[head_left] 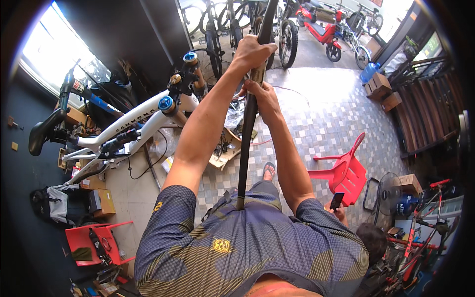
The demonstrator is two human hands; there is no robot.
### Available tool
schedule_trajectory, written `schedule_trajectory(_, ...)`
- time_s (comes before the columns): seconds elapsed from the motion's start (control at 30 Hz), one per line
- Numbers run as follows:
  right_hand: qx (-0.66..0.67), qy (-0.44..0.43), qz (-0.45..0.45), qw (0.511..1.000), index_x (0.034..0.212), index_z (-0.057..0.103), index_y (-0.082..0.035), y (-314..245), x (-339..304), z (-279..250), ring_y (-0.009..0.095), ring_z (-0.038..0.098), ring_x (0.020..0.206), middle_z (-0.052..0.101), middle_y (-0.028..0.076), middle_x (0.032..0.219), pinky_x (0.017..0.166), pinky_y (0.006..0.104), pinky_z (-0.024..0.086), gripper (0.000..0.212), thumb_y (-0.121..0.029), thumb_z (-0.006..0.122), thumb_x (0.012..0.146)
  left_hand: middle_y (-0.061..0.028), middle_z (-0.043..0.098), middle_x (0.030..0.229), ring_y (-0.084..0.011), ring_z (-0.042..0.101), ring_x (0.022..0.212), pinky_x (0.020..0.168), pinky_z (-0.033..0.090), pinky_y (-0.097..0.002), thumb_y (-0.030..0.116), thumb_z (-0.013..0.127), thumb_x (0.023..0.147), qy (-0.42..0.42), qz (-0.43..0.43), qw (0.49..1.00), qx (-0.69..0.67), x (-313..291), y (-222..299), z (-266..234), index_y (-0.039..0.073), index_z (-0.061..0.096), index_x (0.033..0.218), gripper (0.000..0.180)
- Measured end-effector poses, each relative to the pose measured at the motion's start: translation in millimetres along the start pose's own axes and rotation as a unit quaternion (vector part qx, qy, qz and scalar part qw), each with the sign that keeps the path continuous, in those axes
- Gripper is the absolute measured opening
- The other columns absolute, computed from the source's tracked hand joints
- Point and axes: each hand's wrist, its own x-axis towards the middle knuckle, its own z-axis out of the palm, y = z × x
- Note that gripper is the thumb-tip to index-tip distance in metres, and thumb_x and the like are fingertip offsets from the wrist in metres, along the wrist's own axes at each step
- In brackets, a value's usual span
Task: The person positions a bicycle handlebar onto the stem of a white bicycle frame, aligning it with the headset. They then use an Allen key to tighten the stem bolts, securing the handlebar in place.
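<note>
A long black tube-like piece [247, 133] runs from my waist up past the top edge of the view; its exact kind is hard to make out. My left hand [253, 52] is closed around its upper part, thumb pointing right. Just below, my right hand [263, 100] grips it too, with a short paler, brownish section [258, 74] showing between the hands. The lower end rests against my shirt at the belly. To the left, a white bicycle frame [133, 121] with blue-capped shock parts is held up, apart from my hands.
Several bicycles [213, 42] and a red scooter [324, 32] stand at the far side. Red chairs stand at the right [346, 173] and lower left [94, 242]. A cardboard box [225, 151] of parts lies ahead. Someone holding a phone [337, 200] is close on my right.
</note>
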Motion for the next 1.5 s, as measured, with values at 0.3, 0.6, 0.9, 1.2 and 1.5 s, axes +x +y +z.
schedule_trajectory(0.3, -0.106, 0.059, -0.011, 0.993, 0.086, 0.069, -0.005, 0.5, 2.0, 10.1, 0.008, 0.051, 0.058, 0.064, 0.000, 0.070, 0.053, 0.0257, 0.038, 0.039, -0.044, 0.073, 0.085, -0.0175, 0.070, 0.070, -0.0256, 0.069, 0.064, 0.063, 0.056, -0.0379, 0.038, 0.071, 0.073, 0.045, -0.009, 0.999, 0.019, -1.6, -2.2, -8.3, -0.003, 0.073, 0.078, 0.042)
schedule_trajectory(0.6, 0.145, -0.096, 0.019, 0.985, 0.110, 0.066, -0.001, 15.4, 12.8, -7.4, 0.010, 0.058, 0.070, 0.066, 0.004, 0.085, 0.061, 0.0233, 0.047, 0.039, -0.031, 0.074, 0.088, -0.0145, 0.070, 0.071, -0.0239, 0.070, 0.068, 0.066, 0.056, -0.0375, 0.040, 0.074, 0.072, 0.010, -0.003, 1.000, -0.012, 2.3, -3.5, -3.7, -0.002, 0.072, 0.077, 0.043)
schedule_trajectory(0.9, 0.137, -0.029, 0.008, 0.990, 0.102, 0.063, -0.003, 20.1, 7.8, -7.3, 0.010, 0.058, 0.074, 0.063, 0.002, 0.084, 0.068, 0.0256, 0.049, 0.027, -0.024, 0.073, 0.088, -0.0163, 0.070, 0.068, -0.0265, 0.070, 0.065, 0.066, 0.056, -0.0377, 0.042, 0.073, 0.071, 0.038, -0.009, 0.999, 0.015, -7.9, 13.5, 5.0, -0.002, 0.071, 0.070, 0.044)
schedule_trajectory(1.2, -0.039, 0.080, 0.009, 0.996, 0.094, 0.065, -0.002, 0.9, -18.8, 2.8, 0.009, 0.054, 0.070, 0.061, 0.001, 0.080, 0.065, 0.0244, 0.043, 0.030, -0.030, 0.072, 0.085, -0.0137, 0.067, 0.061, -0.0252, 0.069, 0.059, 0.063, 0.056, -0.0369, 0.040, 0.071, 0.071, 0.058, -0.015, 0.998, 0.022, -8.7, 6.2, 23.1, 0.000, 0.070, 0.064, 0.041)
schedule_trajectory(1.5, 0.344, -0.120, 0.046, 0.930, 0.095, 0.058, -0.004, 35.7, -10.5, -10.8, 0.016, 0.060, 0.071, 0.059, 0.007, 0.079, 0.066, 0.0244, 0.049, 0.021, -0.023, 0.065, 0.090, -0.0145, 0.070, 0.070, -0.0211, 0.068, 0.059, 0.064, 0.057, -0.0358, 0.040, 0.072, 0.072, 0.019, 0.018, 1.000, 0.016, -5.8, 6.0, 26.8, -0.001, 0.071, 0.069, 0.041)
